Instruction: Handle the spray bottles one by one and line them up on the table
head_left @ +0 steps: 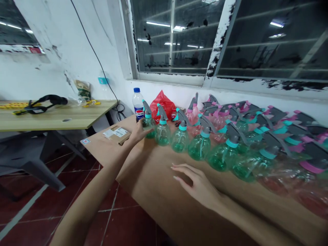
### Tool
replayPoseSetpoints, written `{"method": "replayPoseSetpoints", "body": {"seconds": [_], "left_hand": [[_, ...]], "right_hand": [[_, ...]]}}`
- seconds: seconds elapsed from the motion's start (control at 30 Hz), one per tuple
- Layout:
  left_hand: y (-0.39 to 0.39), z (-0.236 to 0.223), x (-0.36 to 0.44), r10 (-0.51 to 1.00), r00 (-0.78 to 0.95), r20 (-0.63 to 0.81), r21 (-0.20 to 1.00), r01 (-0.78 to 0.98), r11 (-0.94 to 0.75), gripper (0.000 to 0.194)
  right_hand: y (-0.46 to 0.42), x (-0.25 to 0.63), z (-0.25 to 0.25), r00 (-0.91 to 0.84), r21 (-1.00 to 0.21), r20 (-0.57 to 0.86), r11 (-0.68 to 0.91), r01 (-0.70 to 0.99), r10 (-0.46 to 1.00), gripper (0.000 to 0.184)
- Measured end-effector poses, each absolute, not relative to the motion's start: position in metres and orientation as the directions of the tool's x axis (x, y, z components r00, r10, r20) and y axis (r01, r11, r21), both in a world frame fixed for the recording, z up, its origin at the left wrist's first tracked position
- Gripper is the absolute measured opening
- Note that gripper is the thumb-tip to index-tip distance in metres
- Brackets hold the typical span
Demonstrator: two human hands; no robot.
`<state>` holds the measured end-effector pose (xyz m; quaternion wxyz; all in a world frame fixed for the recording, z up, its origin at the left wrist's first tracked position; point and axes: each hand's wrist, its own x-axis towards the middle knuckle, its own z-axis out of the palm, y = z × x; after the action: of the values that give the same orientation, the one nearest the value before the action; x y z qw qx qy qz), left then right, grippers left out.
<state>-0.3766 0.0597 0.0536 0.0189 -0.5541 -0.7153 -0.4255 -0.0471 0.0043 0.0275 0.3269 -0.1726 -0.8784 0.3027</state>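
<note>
At the far left end of a row of spray bottles, my left hand (139,132) is around the lower body of a clear green spray bottle (148,120) with a grey trigger head. Its thumb lies across the front of the bottle, and the other fingers are partly hidden on the left side. My right hand (196,182) hovers over the brown tabletop (153,181), fingers apart and nothing in it. Nearest to it stand more green bottles, among them one with a turquoise collar (200,147). All in the front left part stand upright.
Behind are pink spray bottles (220,121), a red plastic bag (162,104) and a blue-capped drink bottle (137,102). A flat cardboard piece with labels (117,134) lies at the left corner. A second table (77,118) and a grey plastic chair (33,159) stand further left.
</note>
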Motion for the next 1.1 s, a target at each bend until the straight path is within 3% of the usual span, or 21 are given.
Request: {"method": "replayPoseSetpoints", "body": {"seconds": [0.1, 0.23, 0.4, 0.53, 0.63, 0.7, 0.93, 1.1], "left_hand": [[0.049, 0.055, -0.377, 0.771, -0.392, 0.502, 0.588, 0.808, 0.028, 0.035], [0.01, 0.064, -0.361, 0.751, -0.397, 0.527, 0.586, 0.81, 0.018, 0.069], [-0.06, 0.084, -0.288, 0.761, -0.288, 0.582, 0.561, 0.819, -0.119, 0.068], [-0.093, 0.094, -0.202, 0.852, -0.015, 0.523, 0.481, 0.83, -0.281, 0.068], [-0.092, 0.094, -0.145, 0.884, 0.169, 0.435, 0.464, 0.799, -0.382, 0.069], [-0.081, 0.092, -0.113, 0.868, 0.245, 0.433, 0.469, 0.761, -0.449, 0.066], [-0.043, 0.072, -0.023, 0.82, 0.388, 0.42, 0.488, 0.666, -0.565, 0.066], [-0.029, 0.055, 0.016, 0.777, 0.429, 0.46, 0.41, 0.674, -0.614, 0.075]], "right_hand": [[0.006, -0.034, 0.025, -0.716, -0.648, 0.464, 0.751, 0.126, 0.521, 0.031], [0.007, -0.009, 0.027, -0.696, -0.642, 0.463, 0.749, 0.163, 0.548, 0.028], [0.008, 0.031, 0.044, -0.63, -0.639, 0.441, 0.717, 0.279, 0.639, 0.024], [0.001, 0.061, 0.067, -0.591, -0.706, 0.372, 0.632, 0.321, 0.715, 0.057], [-0.008, 0.082, 0.083, -0.589, -0.744, 0.405, 0.626, 0.233, 0.7, 0.088], [-0.014, 0.096, 0.089, -0.52, -0.762, 0.439, 0.611, 0.216, 0.733, 0.096], [-0.017, 0.142, 0.093, -0.175, -0.816, 0.458, 0.49, 0.306, 0.872, 0.054], [-0.01, 0.175, 0.092, -0.101, -0.84, 0.469, 0.479, 0.257, 0.877, 0.026]]}}
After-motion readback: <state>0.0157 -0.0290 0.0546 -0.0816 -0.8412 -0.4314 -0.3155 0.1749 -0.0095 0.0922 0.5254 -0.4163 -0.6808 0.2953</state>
